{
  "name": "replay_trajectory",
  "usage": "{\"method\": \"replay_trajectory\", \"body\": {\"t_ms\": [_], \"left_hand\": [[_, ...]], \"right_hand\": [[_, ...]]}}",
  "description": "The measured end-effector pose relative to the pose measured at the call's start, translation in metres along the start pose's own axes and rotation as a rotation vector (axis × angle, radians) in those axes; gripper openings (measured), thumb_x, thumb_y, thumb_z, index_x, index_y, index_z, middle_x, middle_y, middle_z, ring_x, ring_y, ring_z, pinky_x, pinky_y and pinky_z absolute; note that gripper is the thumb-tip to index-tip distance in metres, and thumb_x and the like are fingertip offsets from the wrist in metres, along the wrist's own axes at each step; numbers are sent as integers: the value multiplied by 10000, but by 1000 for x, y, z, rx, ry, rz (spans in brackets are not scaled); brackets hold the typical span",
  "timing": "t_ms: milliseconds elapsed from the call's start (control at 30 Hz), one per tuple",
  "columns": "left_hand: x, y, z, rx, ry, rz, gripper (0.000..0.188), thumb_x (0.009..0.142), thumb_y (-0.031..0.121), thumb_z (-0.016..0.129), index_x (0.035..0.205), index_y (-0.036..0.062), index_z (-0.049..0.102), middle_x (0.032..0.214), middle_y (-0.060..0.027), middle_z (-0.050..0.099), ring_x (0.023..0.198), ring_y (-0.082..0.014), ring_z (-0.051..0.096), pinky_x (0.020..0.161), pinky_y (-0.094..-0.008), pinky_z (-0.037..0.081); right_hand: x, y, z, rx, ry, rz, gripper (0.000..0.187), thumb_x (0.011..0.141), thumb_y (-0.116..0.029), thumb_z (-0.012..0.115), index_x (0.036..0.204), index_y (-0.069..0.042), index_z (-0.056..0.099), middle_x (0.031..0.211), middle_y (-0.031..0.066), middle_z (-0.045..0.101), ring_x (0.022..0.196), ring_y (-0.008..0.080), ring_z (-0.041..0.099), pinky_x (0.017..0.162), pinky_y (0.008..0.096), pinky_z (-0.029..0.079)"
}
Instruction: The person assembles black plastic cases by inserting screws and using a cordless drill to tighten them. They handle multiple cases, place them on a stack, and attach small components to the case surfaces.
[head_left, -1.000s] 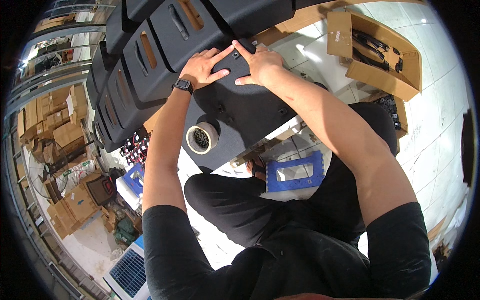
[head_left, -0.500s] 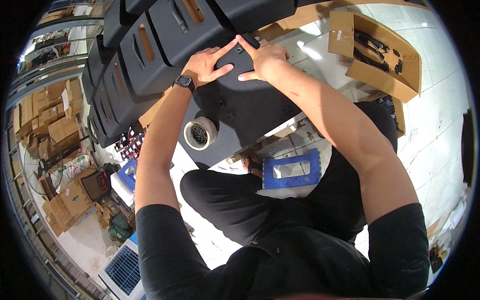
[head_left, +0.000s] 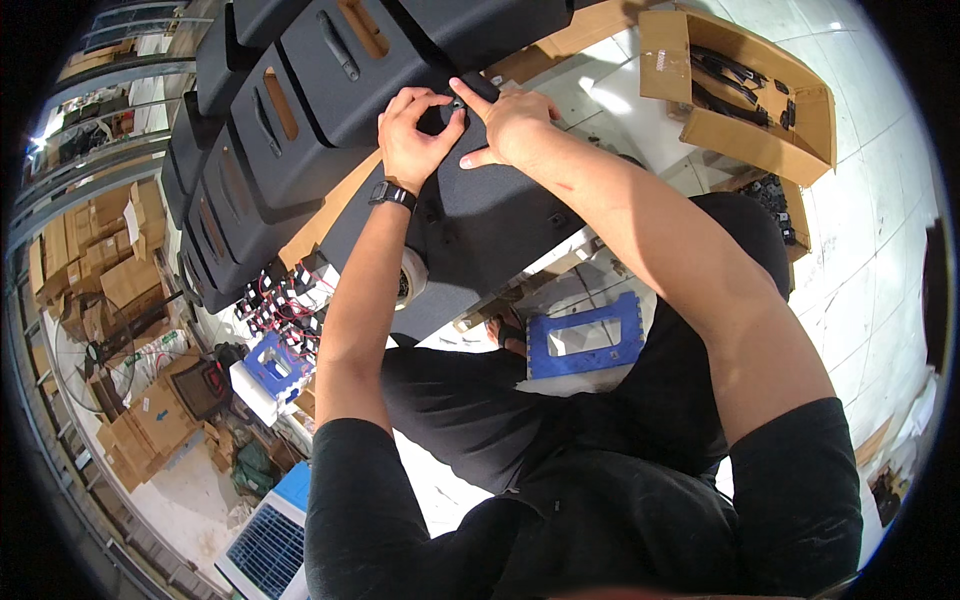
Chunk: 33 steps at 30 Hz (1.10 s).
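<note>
A black textured case (head_left: 490, 215) lies before me, with small dark square fittings on its face. My left hand (head_left: 412, 140), wearing a watch, curls its thumb and index finger together at a small fitting (head_left: 458, 104) near the case's far edge. Whatever is pinched there is too small to make out. Index finger stretched and thumb spread, my right hand (head_left: 512, 122) rests on the case just right of that fitting, holding nothing. A round pale container (head_left: 414, 276) on the case is partly hidden by my left forearm.
Several black cases with handles (head_left: 300, 95) stand in a row at far left. An open cardboard box (head_left: 745, 155) of black parts sits at far right. A blue step stool (head_left: 585, 363) is on the floor below; wired parts (head_left: 285, 300) lie to the left.
My left hand has gone from spread fingers pressing the case to a thumb-and-index pinch at the fitting. Its forearm moved right, over the round container. The right hand keeps nearly the same pose.
</note>
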<state>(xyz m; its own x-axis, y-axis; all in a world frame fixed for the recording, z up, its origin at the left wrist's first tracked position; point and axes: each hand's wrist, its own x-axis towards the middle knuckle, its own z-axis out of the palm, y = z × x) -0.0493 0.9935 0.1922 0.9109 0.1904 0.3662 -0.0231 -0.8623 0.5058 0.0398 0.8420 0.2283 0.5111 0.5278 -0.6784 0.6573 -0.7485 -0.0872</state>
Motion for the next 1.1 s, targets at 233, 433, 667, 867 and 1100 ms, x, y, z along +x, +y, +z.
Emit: {"method": "replay_trajectory", "body": {"t_ms": [233, 433, 667, 867, 1100], "left_hand": [[1, 2, 3, -76, 47, -32, 266, 733, 219, 903, 945, 80, 822, 980, -92, 742, 884, -252, 739, 790, -355, 578], [-2, -1, 6, -110, 91, -31, 254, 741, 192, 907, 954, 79, 826, 981, -99, 745, 879, -260, 740, 786, -343, 581], [4, -17, -24, 295, -309, 238, 537, 921, 488, 707, 1384, 217, 696, 1138, -30, 646, 1015, -235, 623, 876, -412, 427], [17, -43, -42, 352, -522, 391, 598, 1010, 532, 568, 1544, 264, 536, 1161, -87, 638, 1037, -292, 625, 886, -440, 460], [21, -44, -40, 316, -650, 339, 603, 1028, 496, 532, 1551, 197, 519, 1234, -147, 642, 1104, -376, 631, 951, -473, 487]], "right_hand": [[0, -1, 3, -4, 30, 10, 1276, 757, -904, 590, 1620, -444, -230, 1480, 216, 569, 1192, 356, 695, 913, 515, 616], [-1, -1, 1, -5, 18, 7, 1268, 751, -906, 590, 1625, -455, -210, 1528, 209, 529, 1216, 351, 685, 915, 511, 617], [1, 1, 0, 7, 5, 4, 1271, 758, -894, 606, 1627, -451, -209, 1579, 177, 486, 1291, 334, 640, 934, 517, 604], [-1, -3, -4, 4, -28, 4, 1280, 764, -889, 612, 1624, -440, -223, 1579, 163, 491, 1312, 327, 626, 924, 515, 606], [1, -1, 0, 4, -4, 14, 1293, 761, -888, 613, 1626, -423, -228, 1573, 192, 489, 1329, 339, 614, 926, 523, 608]]}}
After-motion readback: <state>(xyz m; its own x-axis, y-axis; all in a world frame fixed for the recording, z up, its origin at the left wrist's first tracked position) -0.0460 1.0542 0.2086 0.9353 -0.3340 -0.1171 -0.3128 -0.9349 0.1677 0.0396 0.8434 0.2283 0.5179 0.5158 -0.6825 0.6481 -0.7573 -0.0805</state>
